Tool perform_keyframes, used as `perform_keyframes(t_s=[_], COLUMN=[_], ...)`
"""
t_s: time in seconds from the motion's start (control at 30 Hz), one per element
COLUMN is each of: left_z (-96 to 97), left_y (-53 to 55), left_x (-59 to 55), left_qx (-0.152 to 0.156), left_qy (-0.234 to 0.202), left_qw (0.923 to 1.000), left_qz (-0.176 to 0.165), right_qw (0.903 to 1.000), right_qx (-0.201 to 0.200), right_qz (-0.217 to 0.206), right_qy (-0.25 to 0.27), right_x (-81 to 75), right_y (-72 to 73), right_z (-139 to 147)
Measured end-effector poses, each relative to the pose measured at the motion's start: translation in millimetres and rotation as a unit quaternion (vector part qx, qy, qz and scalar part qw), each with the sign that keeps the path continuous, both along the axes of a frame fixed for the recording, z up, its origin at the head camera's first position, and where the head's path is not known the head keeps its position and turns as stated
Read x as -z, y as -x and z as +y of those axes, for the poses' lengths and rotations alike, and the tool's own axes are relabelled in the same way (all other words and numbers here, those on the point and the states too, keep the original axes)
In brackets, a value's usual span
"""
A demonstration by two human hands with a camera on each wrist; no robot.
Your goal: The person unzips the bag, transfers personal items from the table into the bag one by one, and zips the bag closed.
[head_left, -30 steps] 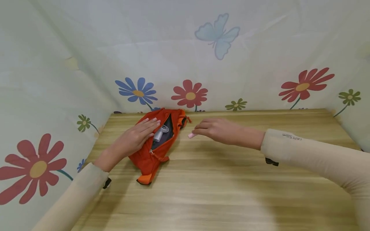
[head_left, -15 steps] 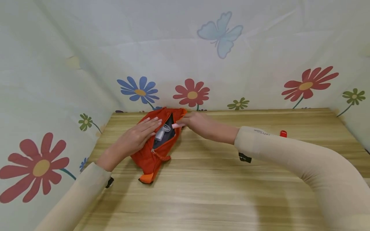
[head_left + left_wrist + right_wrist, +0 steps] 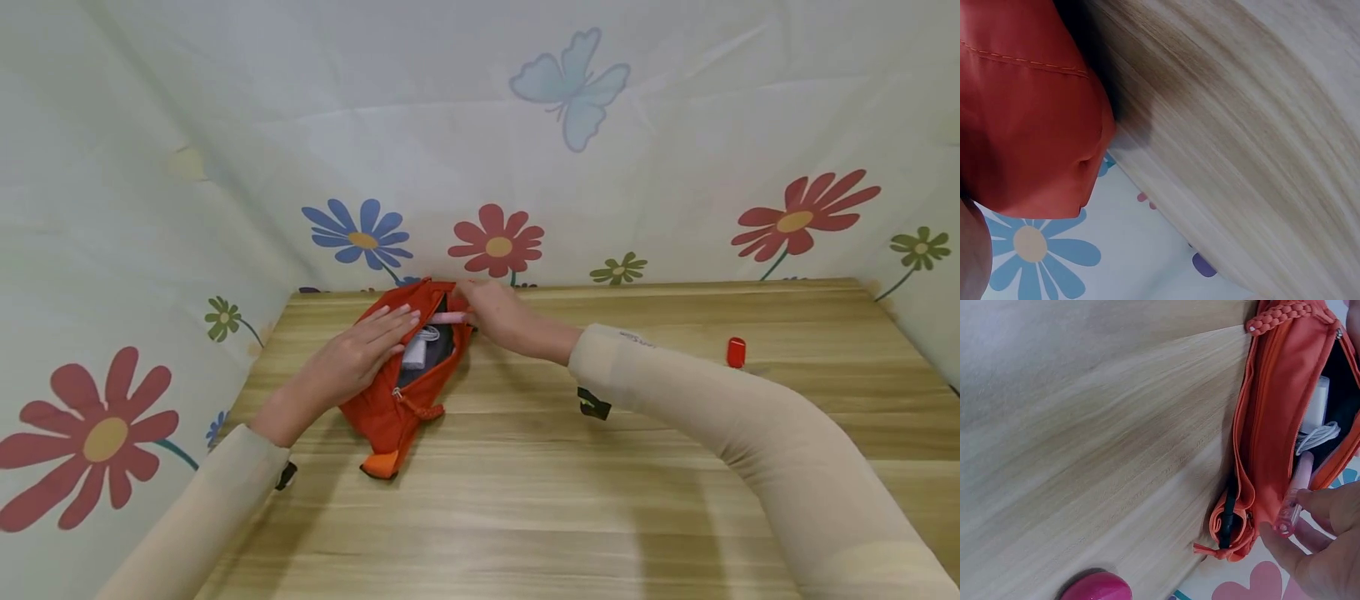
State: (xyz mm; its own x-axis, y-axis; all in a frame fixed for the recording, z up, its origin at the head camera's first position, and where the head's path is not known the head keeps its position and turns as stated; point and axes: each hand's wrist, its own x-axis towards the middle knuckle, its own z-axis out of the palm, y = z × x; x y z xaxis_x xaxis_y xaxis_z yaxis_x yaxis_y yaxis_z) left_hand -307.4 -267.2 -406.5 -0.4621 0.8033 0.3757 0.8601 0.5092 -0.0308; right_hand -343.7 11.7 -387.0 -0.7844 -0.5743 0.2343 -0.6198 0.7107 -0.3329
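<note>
Left hand [image 3: 354, 358]: fingers straight atop red zippered fabric pouch [image 3: 387, 418] | right hand [image 3: 504, 317]: pinching slim pink tube [image 3: 1299, 476] at pouch's opening

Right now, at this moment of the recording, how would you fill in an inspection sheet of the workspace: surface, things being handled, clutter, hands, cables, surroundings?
Surface: wood-grain table.
Things being handled: orange-red bag, unzipped, with a white block inside; pink tube, one end at the bag's opening.
Clutter: small red item on the table's right side; what it is cannot be told.
Left hand: rests on the bag, fingers extended.
Right hand: pinches the pink tube.
Cables: coiled white cable inside the bag, by the white block; whether they are joined is unclear.
Surroundings: pale backdrop printed with flowers and a blue butterfly.
</note>
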Motion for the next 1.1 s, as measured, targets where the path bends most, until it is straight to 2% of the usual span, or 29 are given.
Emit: perform_keyframes(t_s=[0.1,0.2,0.4,0.5,0.6,0.73,0.83,0.9,0.97,1.1], left_z=[0.8,1.4,2.5,2.1,2.1,0.8,0.3,0.9,2.0,2.6], left_y=[-0.7,-1.4,-2.9,-3.1,-2.3,-1.6,-0.7,-0.2,-0.3,-1.2], left_x=[0.0,-0.8,-0.1,0.4,0.5,1.7,1.6,1.1,0.7,2.6], left_qx=[-0.004,-0.006,-0.012,-0.012,-0.013,-0.008,-0.004,-0.005,-0.006,-0.014], left_qy=[0.000,-0.001,-0.012,-0.018,-0.019,-0.022,-0.022,-0.019,-0.013,-0.010], left_qw=[1.0000,1.0000,0.9996,0.9996,0.9996,0.9997,0.9997,0.9998,0.9999,0.9998], left_qz=[-0.002,-0.005,-0.021,-0.019,-0.015,-0.009,-0.005,-0.005,-0.007,-0.012], right_qw=[0.9995,0.9981,0.9848,0.9824,0.9879,0.9973,0.9939,0.9893,0.9868,0.9845], right_qx=[0.024,0.031,0.024,0.017,0.003,-0.047,-0.102,-0.127,-0.136,-0.129], right_qz=[-0.010,-0.025,-0.125,-0.140,-0.112,-0.029,0.042,0.069,0.072,0.046], right_qy=[0.019,0.047,0.117,0.123,0.106,0.049,0.004,-0.020,-0.050,-0.109], right_x=[2.3,4.5,8.6,11.0,13.5,19.5,24.6,27.3,29.4,31.5], right_y=[1.4,2.8,1.7,0.7,-1.3,-4.9,-5.7,-5.7,-5.8,-7.4], right_z=[-2.2,-6.4,-9.3,-5.9,0.2,8.1,13.3,15.9,16.8,15.6])
